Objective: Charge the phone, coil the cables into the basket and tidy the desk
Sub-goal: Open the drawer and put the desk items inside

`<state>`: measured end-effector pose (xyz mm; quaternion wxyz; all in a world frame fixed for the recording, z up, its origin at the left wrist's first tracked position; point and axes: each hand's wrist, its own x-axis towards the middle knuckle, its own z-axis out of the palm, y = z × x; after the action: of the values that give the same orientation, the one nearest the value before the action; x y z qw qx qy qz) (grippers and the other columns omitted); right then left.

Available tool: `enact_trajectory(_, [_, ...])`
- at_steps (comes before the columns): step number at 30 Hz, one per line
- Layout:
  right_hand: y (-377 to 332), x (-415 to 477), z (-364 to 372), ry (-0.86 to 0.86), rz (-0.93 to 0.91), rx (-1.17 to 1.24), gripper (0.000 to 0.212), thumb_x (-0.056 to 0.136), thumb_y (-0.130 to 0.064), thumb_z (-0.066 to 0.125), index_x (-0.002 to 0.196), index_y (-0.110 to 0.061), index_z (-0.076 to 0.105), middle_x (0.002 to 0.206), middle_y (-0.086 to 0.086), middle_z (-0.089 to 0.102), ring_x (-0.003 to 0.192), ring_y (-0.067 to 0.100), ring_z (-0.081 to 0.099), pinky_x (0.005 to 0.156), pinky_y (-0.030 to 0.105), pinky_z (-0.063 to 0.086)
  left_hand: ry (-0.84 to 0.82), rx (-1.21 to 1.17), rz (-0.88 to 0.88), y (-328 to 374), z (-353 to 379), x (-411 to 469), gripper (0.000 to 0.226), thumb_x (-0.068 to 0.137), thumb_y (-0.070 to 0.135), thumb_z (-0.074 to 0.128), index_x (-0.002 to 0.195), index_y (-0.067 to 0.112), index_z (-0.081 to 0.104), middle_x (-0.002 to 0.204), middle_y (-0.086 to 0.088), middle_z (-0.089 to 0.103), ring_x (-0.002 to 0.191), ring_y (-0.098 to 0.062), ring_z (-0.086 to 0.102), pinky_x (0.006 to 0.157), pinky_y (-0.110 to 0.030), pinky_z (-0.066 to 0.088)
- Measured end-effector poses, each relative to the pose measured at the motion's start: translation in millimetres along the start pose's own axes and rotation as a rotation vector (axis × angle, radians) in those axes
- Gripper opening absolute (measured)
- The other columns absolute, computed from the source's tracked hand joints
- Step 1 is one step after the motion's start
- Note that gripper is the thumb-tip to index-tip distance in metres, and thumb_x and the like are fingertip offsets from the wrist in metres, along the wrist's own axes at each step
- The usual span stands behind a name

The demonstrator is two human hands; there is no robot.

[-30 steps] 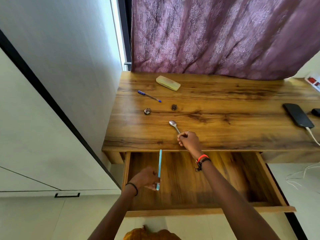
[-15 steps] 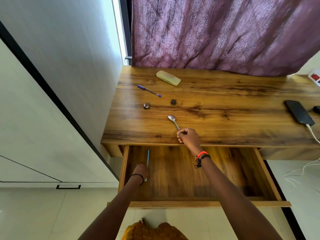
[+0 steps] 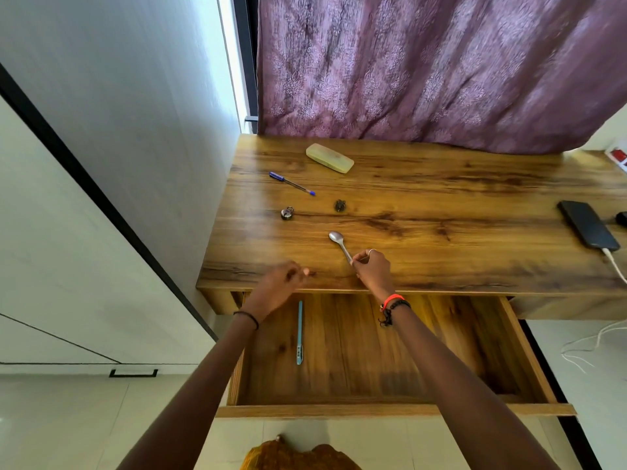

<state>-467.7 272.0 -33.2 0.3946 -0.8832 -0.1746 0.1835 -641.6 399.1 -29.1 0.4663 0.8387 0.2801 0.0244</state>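
An open wooden drawer (image 3: 509, 351) is nearest, with a slim light-blue stick (image 3: 300, 332) lying lengthwise at its left. Over the near edge of the bench (image 3: 441, 184) hovers the blurred left hand (image 3: 276, 286), its grip loose and empty. Just right of it, the right hand (image 3: 373, 271) has its grip pinched on the handle of a spoon (image 3: 339, 244). Farther off lie a padlock (image 3: 287, 213), a blue pen (image 3: 291, 183) and a pale case (image 3: 329, 158). At the far right, the phone (image 3: 588, 229) lies with a white cable (image 3: 615, 266) plugged in.
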Motion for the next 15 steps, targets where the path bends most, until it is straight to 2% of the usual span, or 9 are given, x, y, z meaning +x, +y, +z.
enact_trajectory(2, [-3.3, 2.0, 2.5, 0.004, 0.007, -0.027, 0.008, 0.086, -0.01, 0.063, 0.092, -0.006, 0.064, 0.087, 0.003, 0.06, 0.079, 0.014, 0.055, 0.067, 0.024, 0.042, 0.293, 0.135, 0.033, -3.9, -8.5, 17.5, 0.02, 0.096, 0.029, 0.046, 0.108, 0.016, 0.054, 0.103, 0.0, 0.054, 0.09, -0.011, 0.053, 0.076, -0.022, 0.043])
enact_trajectory(4, [-7.6, 5.1, 6.9, 0.01, 0.021, -0.042, 0.016, 0.084, -0.014, 0.067, 0.096, -0.003, 0.063, 0.087, 0.003, 0.059, 0.079, 0.014, 0.054, 0.067, 0.023, 0.039, 0.42, 0.315, 0.04, -17.7, -15.0, 37.7, 0.023, 0.095, 0.025, 0.047, 0.113, 0.013, 0.054, 0.117, -0.005, 0.049, 0.106, -0.018, 0.049, 0.089, -0.029, 0.042])
enact_trajectory(7, [-12.0, 10.0, 14.4, 0.03, 0.031, -0.085, 0.02, 0.082, -0.019, 0.07, 0.09, -0.003, 0.063, 0.089, 0.008, 0.063, 0.077, 0.016, 0.055, 0.066, 0.028, 0.043, 0.402, 0.476, 0.055, -37.6, -19.3, 57.5, 0.02, 0.093, 0.02, 0.045, 0.11, 0.015, 0.055, 0.118, -0.008, 0.048, 0.108, -0.023, 0.048, 0.092, -0.034, 0.039])
enact_trajectory(10, [-16.1, 14.9, 17.1, 0.025, 0.016, -0.124, 0.019, 0.079, -0.019, 0.072, 0.081, -0.005, 0.06, 0.088, 0.012, 0.066, 0.08, 0.023, 0.061, 0.067, 0.035, 0.049, 0.431, 0.487, 0.12, -48.6, -17.1, 62.4, 0.017, 0.093, 0.019, 0.044, 0.107, 0.018, 0.053, 0.116, -0.005, 0.048, 0.106, -0.022, 0.048, 0.093, -0.035, 0.038])
enact_trajectory(13, [-19.7, 20.9, 17.2, -0.022, 0.025, -0.181, 0.013, 0.08, -0.014, 0.071, 0.081, -0.003, 0.064, 0.09, 0.014, 0.068, 0.086, 0.026, 0.065, 0.069, 0.034, 0.051, 0.446, 0.47, 0.144, -55.8, -15.3, 63.7, 0.016, 0.093, 0.021, 0.043, 0.108, 0.02, 0.049, 0.117, -0.004, 0.045, 0.107, -0.019, 0.045, 0.095, -0.034, 0.036])
enact_trajectory(15, [-21.1, 21.2, 14.6, -0.076, 0.071, -0.195, 0.014, 0.08, -0.013, 0.071, 0.075, -0.002, 0.064, 0.086, 0.016, 0.07, 0.079, 0.028, 0.068, 0.072, 0.039, 0.057, 0.446, 0.456, 0.153, -56.5, -15.1, 65.1, 0.016, 0.093, 0.022, 0.044, 0.108, 0.021, 0.049, 0.118, -0.003, 0.044, 0.107, -0.018, 0.045, 0.096, -0.034, 0.035])
